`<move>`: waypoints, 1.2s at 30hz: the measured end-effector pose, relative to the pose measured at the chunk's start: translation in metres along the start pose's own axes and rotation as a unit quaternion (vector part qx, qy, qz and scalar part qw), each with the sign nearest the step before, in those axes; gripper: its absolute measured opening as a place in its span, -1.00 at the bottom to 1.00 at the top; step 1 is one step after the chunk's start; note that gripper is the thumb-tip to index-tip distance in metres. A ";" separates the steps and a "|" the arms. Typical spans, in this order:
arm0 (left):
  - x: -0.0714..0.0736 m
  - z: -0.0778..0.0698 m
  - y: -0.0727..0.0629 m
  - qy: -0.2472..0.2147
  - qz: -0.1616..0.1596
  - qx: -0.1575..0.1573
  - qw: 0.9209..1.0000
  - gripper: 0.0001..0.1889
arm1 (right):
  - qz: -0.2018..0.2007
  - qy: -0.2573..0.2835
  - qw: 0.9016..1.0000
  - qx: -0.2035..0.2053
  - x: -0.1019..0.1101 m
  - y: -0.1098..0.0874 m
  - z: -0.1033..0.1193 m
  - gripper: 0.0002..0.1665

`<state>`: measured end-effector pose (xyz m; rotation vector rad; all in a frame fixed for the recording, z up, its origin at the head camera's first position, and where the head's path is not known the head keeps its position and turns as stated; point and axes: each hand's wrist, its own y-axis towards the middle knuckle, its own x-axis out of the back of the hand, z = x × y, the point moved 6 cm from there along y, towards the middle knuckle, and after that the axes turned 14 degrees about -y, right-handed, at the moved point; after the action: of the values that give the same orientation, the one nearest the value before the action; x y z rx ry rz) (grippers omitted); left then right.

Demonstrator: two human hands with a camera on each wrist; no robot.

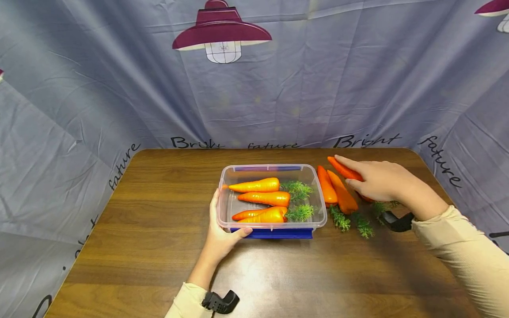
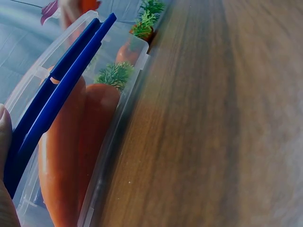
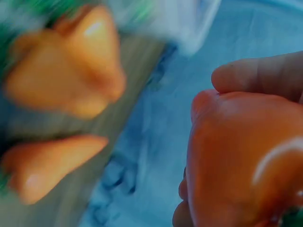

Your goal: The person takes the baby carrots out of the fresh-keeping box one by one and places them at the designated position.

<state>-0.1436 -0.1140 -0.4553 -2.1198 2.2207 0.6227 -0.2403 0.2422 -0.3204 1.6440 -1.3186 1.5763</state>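
My left hand (image 1: 222, 242) holds the clear plastic container (image 1: 320, 207) at its left front corner, thumb over the front rim and fingers along the left wall. Inside lie several orange carrots (image 1: 264, 198) with green tops, tips pointing left. A blue clip flap (image 2: 71, 87) hangs on the container's front side. To the right of the container, my right hand (image 1: 381, 180) grips an orange carrot (image 3: 241, 151) above the table, its tip pointing left and back. Below and beside that hand, more loose carrots (image 1: 342, 193) lie on the table, one of them partly hidden by it.
The wooden table (image 1: 167, 212) carries the container near its middle. Green carrot tops (image 1: 362, 225) spread on the wood right of the container. A grey printed curtain (image 1: 294, 97) stands along the table's back and sides.
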 end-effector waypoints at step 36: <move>0.000 -0.002 0.001 0.008 -0.004 -0.007 1.000 0.27 | 0.111 0.149 0.982 -0.048 -0.139 -0.011 -0.110 -0.11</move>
<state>-0.1444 -0.1145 -0.4535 -2.1463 2.2213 0.6239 -0.2613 0.3824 -0.4268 1.1807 -1.4266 1.7742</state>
